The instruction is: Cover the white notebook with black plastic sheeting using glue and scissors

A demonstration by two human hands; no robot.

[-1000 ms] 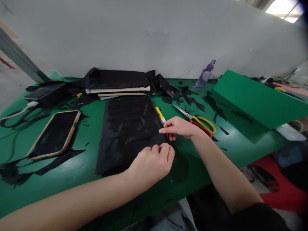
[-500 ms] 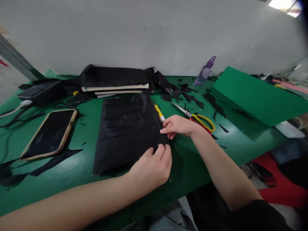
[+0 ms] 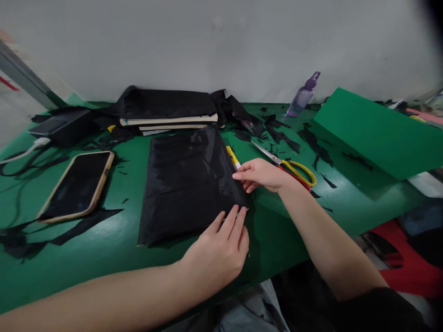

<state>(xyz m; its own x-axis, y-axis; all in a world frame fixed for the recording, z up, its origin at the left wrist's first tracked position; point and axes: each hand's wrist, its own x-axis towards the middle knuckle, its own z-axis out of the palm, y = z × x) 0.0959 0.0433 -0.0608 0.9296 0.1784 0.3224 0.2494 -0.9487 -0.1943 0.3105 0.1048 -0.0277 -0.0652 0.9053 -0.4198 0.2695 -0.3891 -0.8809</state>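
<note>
- Black fabric sheet (image 3: 188,180) lies flat mid-counter (image 3: 114,249), long axis running from the near edge toward the wall
- Left hand (image 3: 218,251) spread, fingertips on its near right corner; right hand (image 3: 259,175) presses its right edge, fingers extended
- Phone (image 3: 78,184) left, scissors (image 3: 290,167) right; bare counter near

Fabric sheet (image 3: 188,177) mid-table, phone (image 3: 78,184) to its left, scissors (image 3: 287,166) right (marker (image 3: 233,157) between).

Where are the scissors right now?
In the head view, the scissors lie on the green table just behind the right hand, right of the black fabric, blades pointing toward the yellow marker.
</note>
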